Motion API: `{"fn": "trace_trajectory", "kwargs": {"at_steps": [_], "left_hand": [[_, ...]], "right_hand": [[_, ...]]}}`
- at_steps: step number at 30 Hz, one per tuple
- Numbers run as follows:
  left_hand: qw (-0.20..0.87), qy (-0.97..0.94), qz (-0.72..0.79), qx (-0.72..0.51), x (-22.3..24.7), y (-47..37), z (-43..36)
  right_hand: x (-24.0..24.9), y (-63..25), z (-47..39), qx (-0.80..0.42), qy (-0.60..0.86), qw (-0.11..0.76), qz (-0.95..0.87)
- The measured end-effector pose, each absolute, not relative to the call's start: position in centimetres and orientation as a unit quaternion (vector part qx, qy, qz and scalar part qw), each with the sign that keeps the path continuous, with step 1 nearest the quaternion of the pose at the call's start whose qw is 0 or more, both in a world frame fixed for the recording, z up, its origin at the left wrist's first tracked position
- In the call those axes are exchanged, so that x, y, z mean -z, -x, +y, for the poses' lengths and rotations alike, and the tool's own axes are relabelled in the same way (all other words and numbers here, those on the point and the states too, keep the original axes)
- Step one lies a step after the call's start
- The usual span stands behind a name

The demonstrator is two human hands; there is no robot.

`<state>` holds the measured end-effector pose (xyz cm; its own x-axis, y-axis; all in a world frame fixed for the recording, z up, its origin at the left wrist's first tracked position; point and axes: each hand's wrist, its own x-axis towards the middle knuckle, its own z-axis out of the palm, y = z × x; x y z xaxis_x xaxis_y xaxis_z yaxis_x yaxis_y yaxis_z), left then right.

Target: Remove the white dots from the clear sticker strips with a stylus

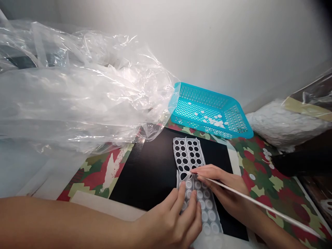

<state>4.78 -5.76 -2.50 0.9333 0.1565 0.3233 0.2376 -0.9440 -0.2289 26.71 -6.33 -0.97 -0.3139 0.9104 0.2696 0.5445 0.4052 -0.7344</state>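
Note:
A translucent white moulded sheet (204, 204) lies on a black mat (153, 173). Its far half has rows of open round holes, while white round caps or discs fill its near half. My left hand (178, 218) is closed on the sheet's left side, fingers curled over the discs; its thumb is mostly hidden. Pinched in the fingers of my right hand (228, 186) is a long thin white strip (259, 205), which trails to the lower right. The pinch is at the border between holes and discs, where the sheet looks bent; whether strip and sheet are joined, I cannot tell.
Behind the mat stands a turquoise plastic basket (212, 93) with several small white discs inside. A large clear plastic bag (77, 97) bulges over the left side. More loose white discs (252, 176) lie on the camouflage-patterned cloth (282, 183), near a filled white bag (280, 121).

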Motion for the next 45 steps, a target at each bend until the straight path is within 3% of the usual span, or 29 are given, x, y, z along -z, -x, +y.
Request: {"fn": "trace_trajectory", "kwargs": {"at_steps": [28, 36, 45], "left_hand": [[0.115, 0.969, -0.123, 0.178, 3.0, -4.8, -5.5], [0.021, 0.976, -0.146, 0.162, 3.5, -5.4, -5.9], [-0.002, 0.988, -0.083, 0.130, 1.8, -4.8, -4.1]], "right_hand": [[1.5, -25.2, -7.2, -0.315, 0.514, 0.340, -0.722], [1.5, -24.8, -7.1, -0.288, 0.513, 0.339, -0.734], [1.3, -24.4, -7.2, -0.288, 0.510, 0.344, -0.734]]}}
